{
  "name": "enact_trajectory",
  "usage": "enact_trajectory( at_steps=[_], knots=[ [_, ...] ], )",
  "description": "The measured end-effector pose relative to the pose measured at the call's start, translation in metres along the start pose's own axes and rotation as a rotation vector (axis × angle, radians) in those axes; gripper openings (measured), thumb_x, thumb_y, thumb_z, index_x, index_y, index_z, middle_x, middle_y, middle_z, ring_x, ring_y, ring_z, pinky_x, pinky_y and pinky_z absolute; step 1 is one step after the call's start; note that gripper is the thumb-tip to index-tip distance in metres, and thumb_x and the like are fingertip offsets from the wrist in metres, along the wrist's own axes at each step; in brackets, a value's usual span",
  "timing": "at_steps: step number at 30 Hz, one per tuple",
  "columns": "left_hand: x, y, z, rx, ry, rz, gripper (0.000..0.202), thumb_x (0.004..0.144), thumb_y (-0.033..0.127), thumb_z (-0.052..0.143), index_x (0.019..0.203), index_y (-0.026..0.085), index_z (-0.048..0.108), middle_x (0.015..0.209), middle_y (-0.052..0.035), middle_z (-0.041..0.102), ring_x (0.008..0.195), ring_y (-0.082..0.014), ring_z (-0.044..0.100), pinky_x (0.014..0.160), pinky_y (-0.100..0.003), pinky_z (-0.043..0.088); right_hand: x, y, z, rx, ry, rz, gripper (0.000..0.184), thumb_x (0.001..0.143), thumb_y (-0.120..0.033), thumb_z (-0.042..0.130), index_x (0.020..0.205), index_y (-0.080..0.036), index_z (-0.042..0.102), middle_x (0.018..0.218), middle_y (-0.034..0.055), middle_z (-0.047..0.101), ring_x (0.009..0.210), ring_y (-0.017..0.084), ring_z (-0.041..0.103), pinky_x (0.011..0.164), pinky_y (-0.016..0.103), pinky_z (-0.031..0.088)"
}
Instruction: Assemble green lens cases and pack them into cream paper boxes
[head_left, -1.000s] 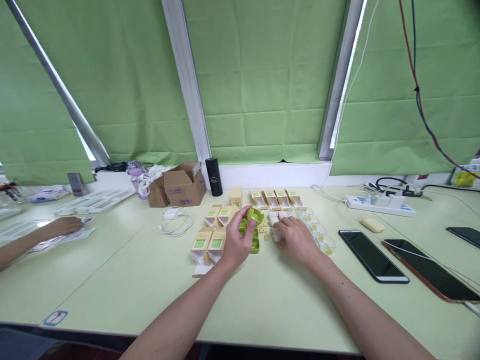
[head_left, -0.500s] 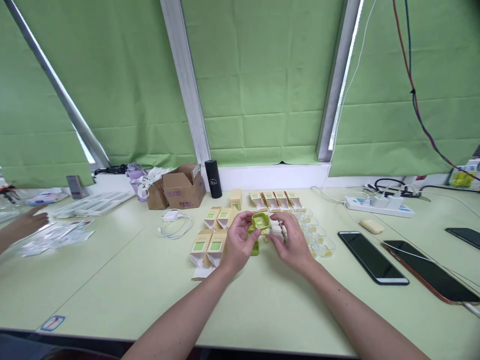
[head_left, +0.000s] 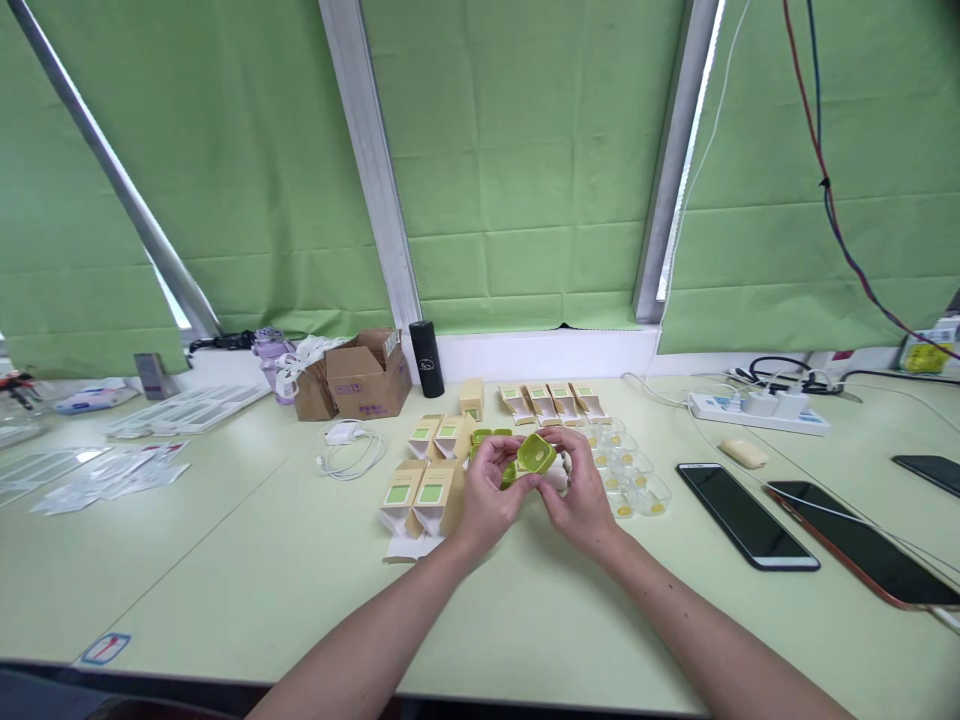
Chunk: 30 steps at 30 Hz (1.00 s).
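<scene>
Both of my hands meet over the middle of the pale green table. My left hand and my right hand together grip a small green plastic case, tilted, its hollow side facing me. My right hand also seems to hold a small white piece under the case. More green cases lie just behind my left hand. Beige cartons with green labels lie left of my hands, and a second row of them stands behind. Clear lids with yellow bits lie to the right.
Two phones and a third lie at the right, near a power strip with cables. A brown cardboard box, a black cylinder and a white charger cable sit at the back left. Plastic sleeves lie far left.
My left hand lifted the green case off the stack; my right hand left the table and joined it on the case. A co-worker's hand at the far left has withdrawn out of view.
</scene>
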<state>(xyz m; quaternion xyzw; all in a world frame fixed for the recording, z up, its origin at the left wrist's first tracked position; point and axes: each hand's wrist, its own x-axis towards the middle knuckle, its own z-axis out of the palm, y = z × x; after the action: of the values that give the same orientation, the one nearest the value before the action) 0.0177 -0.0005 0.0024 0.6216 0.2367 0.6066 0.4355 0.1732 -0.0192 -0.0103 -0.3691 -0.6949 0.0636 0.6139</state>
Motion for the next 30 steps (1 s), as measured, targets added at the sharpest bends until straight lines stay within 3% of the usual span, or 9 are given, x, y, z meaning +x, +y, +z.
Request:
enact_trajectory(
  at_steps=[9, 19, 30],
  knots=[
    [0.000, 0.001, 0.000, 0.032, -0.048, -0.023, 0.042, 0.082, 0.045, 0.089, 0.106, 0.018, 0.068, 0.112, -0.0130, 0.073, 0.111, -0.0274, 0.072, 0.105, -0.044, 0.056, -0.001, 0.004, 0.000, -0.061, 0.029, 0.002, 0.053, 0.081, -0.012, 0.061, 0.130, -0.028, 0.050, 0.124, 0.0103, 0.059, 0.119, 0.031, 0.056, 0.099, 0.050, 0.052],
    [-0.001, 0.009, 0.000, 0.087, -0.051, -0.010, 0.042, 0.091, 0.049, 0.080, 0.116, 0.019, 0.064, 0.116, -0.0121, 0.071, 0.112, -0.0253, 0.069, 0.101, -0.040, 0.057, 0.002, -0.001, -0.003, -0.105, 0.037, -0.037, 0.045, 0.090, -0.020, 0.065, 0.133, -0.026, 0.051, 0.123, 0.0108, 0.058, 0.114, 0.031, 0.053, 0.093, 0.050, 0.052],
    [-0.002, 0.011, -0.002, 0.115, -0.050, 0.021, 0.038, 0.097, 0.050, 0.073, 0.119, 0.021, 0.063, 0.117, -0.0118, 0.070, 0.112, -0.0249, 0.068, 0.101, -0.039, 0.056, 0.003, -0.004, -0.004, -0.115, 0.029, -0.019, 0.041, 0.094, -0.028, 0.067, 0.132, -0.026, 0.051, 0.126, 0.0119, 0.053, 0.120, 0.033, 0.051, 0.099, 0.053, 0.050]
  ],
)
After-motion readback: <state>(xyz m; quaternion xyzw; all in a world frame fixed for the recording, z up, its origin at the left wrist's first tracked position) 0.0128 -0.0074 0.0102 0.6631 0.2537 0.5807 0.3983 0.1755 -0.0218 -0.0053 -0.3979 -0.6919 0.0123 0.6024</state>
